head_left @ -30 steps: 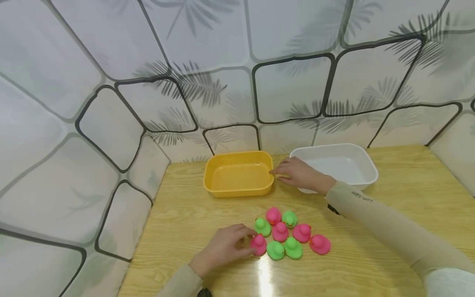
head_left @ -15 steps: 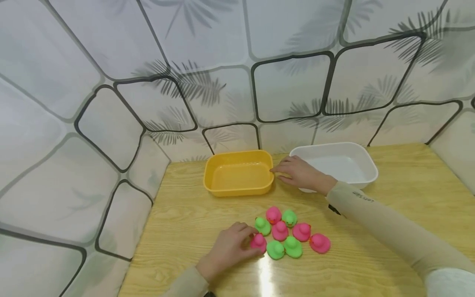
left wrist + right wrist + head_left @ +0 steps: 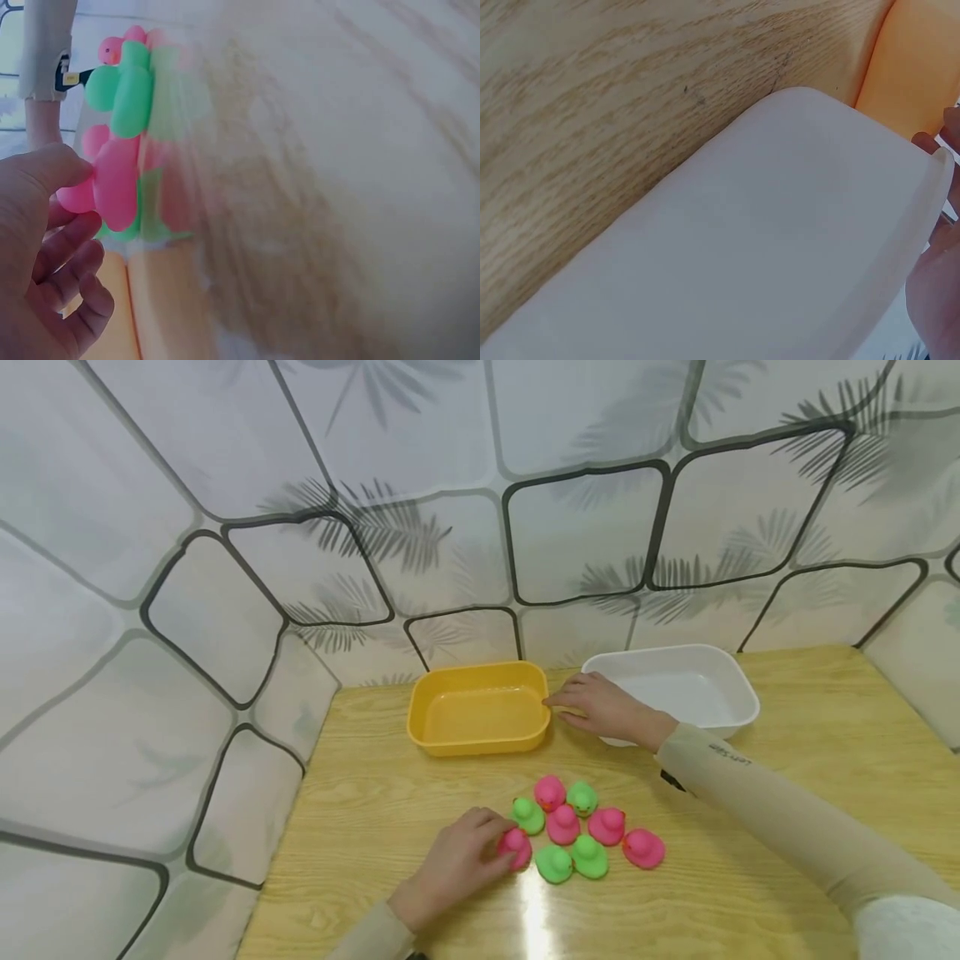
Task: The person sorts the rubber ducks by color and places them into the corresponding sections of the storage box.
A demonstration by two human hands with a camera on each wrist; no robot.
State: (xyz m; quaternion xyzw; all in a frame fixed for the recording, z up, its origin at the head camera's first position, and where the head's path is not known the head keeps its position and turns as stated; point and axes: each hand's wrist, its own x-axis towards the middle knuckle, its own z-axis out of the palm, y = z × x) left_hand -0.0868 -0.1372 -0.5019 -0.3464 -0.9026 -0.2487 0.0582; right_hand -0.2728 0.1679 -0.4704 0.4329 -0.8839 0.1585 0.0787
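At the left end of a cluster of rubber ducks, my left hand (image 3: 459, 858) pinches a pink rubber duck (image 3: 516, 848) between thumb and fingers. The left wrist view shows thumb and forefinger on this pink duck (image 3: 116, 184), the other fingers loosely bent. Right beside it sit a green duck (image 3: 528, 817) and another green duck (image 3: 555, 864). Farther back, my right hand (image 3: 606, 707) lies between the two trays, fingers fairly straight. Its fingertips are at the right rim of the yellow tray (image 3: 480, 748), and the white tray (image 3: 684, 689) is partly behind the hand.
More pink and green ducks, such as a pink one (image 3: 643, 848) at the right end, stand close together on the wooden table (image 3: 375, 802). Both trays stand near the patterned wall (image 3: 585, 535) at the back. A light glare falls on the table in front of the ducks.
My left hand has closed its fingers on the pink duck and shifted it slightly left, away from the neighbouring green duck. The right hand stays in place by the trays.
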